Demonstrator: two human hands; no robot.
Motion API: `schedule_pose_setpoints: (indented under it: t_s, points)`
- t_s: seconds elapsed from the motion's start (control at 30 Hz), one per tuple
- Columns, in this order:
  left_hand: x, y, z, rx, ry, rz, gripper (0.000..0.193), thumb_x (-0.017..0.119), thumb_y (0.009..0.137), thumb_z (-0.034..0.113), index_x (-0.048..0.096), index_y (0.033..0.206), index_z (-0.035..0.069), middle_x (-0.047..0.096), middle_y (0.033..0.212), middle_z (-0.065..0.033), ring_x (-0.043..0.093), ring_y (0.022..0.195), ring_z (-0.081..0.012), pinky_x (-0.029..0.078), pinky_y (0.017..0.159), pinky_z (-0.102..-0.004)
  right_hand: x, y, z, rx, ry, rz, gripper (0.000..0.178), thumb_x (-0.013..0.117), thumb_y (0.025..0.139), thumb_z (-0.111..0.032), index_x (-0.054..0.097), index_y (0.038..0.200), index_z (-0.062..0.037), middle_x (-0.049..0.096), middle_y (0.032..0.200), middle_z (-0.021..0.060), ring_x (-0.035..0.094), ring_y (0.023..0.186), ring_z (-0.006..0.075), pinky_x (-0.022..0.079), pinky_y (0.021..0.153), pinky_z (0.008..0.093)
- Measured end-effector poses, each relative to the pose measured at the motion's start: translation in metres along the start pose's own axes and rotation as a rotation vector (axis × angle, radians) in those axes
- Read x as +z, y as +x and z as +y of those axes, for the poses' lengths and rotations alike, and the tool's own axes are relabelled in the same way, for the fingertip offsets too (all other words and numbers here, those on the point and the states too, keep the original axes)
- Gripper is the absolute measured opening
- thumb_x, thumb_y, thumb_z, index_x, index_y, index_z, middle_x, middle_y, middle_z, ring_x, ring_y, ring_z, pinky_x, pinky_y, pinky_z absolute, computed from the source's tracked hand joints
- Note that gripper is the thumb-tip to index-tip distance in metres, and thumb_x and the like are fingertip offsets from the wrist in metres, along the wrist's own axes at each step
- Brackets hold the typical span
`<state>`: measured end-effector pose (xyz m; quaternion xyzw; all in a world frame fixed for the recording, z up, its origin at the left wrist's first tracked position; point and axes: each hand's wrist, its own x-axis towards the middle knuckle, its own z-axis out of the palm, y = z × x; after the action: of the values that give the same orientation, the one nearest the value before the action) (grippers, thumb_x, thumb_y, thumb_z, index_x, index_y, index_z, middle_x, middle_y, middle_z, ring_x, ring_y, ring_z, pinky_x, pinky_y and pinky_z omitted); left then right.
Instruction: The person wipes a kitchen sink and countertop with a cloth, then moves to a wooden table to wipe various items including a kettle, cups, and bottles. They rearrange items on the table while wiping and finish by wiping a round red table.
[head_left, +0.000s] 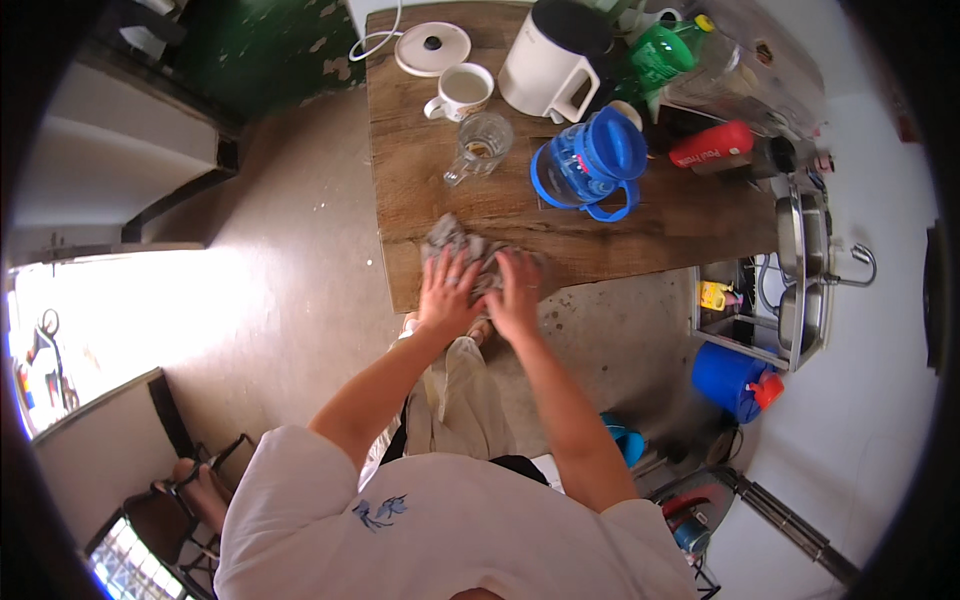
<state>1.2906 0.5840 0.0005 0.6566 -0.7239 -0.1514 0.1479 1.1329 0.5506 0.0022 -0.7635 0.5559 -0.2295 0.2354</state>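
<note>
A crumpled grey-brown cloth (449, 235) lies bunched on the near left part of the wooden table (600, 245). My left hand (449, 292) rests on it, fingers stretched out and spread over its folds, a ring on one of them. Close beside it, my right hand (516, 298) bends its fingers over the cloth's right side and grips it there; that side is slightly blurred. Beyond the cloth stands a clear glass mug (484, 140), and behind that a white cup (465, 90). A blue-lidded clear pitcher (580, 165) stands farther right.
Toward the back are a round white lid (432, 48), a white kettle (545, 62), a green bottle (662, 55) and a red bottle (712, 145). A metal sink (803, 315) stands to the right, above a blue bucket (728, 382). The table's front edge crosses below my hands.
</note>
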Motion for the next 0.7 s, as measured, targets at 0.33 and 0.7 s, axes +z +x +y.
schedule_pose_setpoints:
  t_s: [0.33, 0.7]
  points:
    - [-0.025, -0.007, -0.009, 0.028, 0.087, -0.044, 0.079, 0.071, 0.08, 0.044, 0.042, 0.149, 0.018, 0.025, 0.161, -0.0135, 0.021, 0.147, -0.0403, 0.02, 0.116, -0.0593, -0.004, 0.021, 0.002, -0.326, -0.211, -0.081, 0.041, 0.07, 0.087, -0.023, 0.064, 0.127, -0.019, 0.052, 0.142, 0.0016, 0.04, 0.138, 0.0284, 0.028, 0.115, 0.0535]
    - [0.074, 0.099, 0.174, 0.102, -0.03, -0.075, 0.081, 0.067, 0.087, 0.037, 0.03, 0.155, 0.016, 0.029, 0.157, -0.0202, 0.017, 0.149, -0.0422, 0.014, 0.12, -0.0584, -0.144, 0.061, 0.201, -0.358, -0.254, -0.064, 0.039, 0.068, 0.088, -0.029, 0.064, 0.127, -0.023, 0.051, 0.142, -0.0018, 0.04, 0.138, 0.0244, 0.031, 0.116, 0.0472]
